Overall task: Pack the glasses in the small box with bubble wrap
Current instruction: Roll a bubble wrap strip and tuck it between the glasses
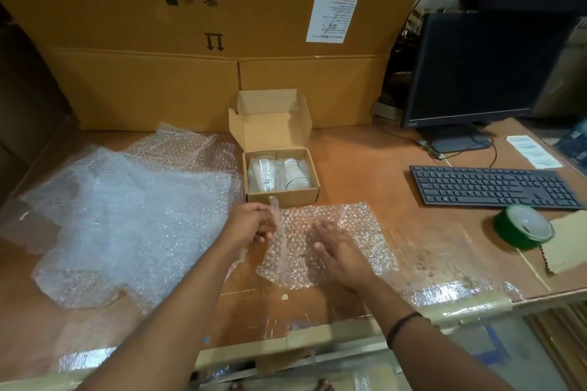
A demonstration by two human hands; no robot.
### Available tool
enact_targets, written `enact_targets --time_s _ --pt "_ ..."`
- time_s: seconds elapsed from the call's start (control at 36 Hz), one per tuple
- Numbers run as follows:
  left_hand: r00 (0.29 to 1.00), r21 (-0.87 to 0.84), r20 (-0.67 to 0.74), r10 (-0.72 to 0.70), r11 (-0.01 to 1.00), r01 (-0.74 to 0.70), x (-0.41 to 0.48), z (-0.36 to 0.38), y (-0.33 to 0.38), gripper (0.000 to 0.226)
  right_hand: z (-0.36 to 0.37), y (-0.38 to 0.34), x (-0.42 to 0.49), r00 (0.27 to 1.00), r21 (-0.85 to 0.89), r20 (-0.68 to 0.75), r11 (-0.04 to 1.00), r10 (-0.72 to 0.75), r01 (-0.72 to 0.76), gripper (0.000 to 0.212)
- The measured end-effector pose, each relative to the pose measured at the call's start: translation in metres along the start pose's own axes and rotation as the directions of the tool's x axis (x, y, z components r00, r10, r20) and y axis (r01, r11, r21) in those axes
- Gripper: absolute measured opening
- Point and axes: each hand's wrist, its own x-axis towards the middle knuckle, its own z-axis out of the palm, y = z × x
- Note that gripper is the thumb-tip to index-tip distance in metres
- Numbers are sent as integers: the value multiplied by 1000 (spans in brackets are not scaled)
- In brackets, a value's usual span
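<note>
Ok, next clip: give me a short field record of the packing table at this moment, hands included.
box: small box, lid open, on the table beyond the hands
contents: glasses, two, one lying in each compartment
wrap in use: bubble wrap sheet, in front of the box
left grip: pinches the sheet's lifted left edge
right grip: flat on the sheet, fingers straight
spare wrap: bubble wrap pile, left of the box
also there: tape roll, keyboard, monitor
</note>
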Motion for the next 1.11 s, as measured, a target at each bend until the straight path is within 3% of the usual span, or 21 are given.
enact_targets --time_s 0.11,0.17,0.22,0.31,0.44,0.58,0.72,0.83,0.92,1.0,1.11 --pt "997 3 75 26 1000 -27 6 14 14 10 -19 -3 -12 949 364 -230 924 213 -120 28" --pt "993 23 117 24 999 -27 12 24 19 11 -28 -10 -18 946 523 -172 840 275 -149 26" --pt "988 52 157 3 999 -12 16 35 21 11 -33 -19 -22 968 603 0 773 249 -199 42" --pt "980 131 196 -10 991 -16 18 50 25 12 -34 -33 -24 964 611 156 746 215 -265 68" --pt "973 229 232 -13 972 -42 19 63 26 11 -38 -49 -23 951 565 147 766 271 -306 78" --pt "977 194 211 -32 981 -10 20 60 26 14 -45 -44 -21 896 578 175 694 408 -429 22" --pt "992 188 32 125 974 -129 21 50 14 11 -56 -18 -29 844 637 150 602 515 -481 18" --pt "945 431 72 320 844 -318 13 53 -8 9 -70 1 -42 785 704 104 513 610 -492 11" --pt "908 649 215 361 641 -409 5 63 -17 29 -77 11 -48 754 674 50 535 655 -510 7" --pt "883 777 345 318 431 -459 1 73 -20 53 -80 20 -52 706 591 22 560 708 -580 4" --pt "879 834 421 224 285 -472 6 84 -33 73 -76 32 -53 706 372 -21 661 708 -651 10"
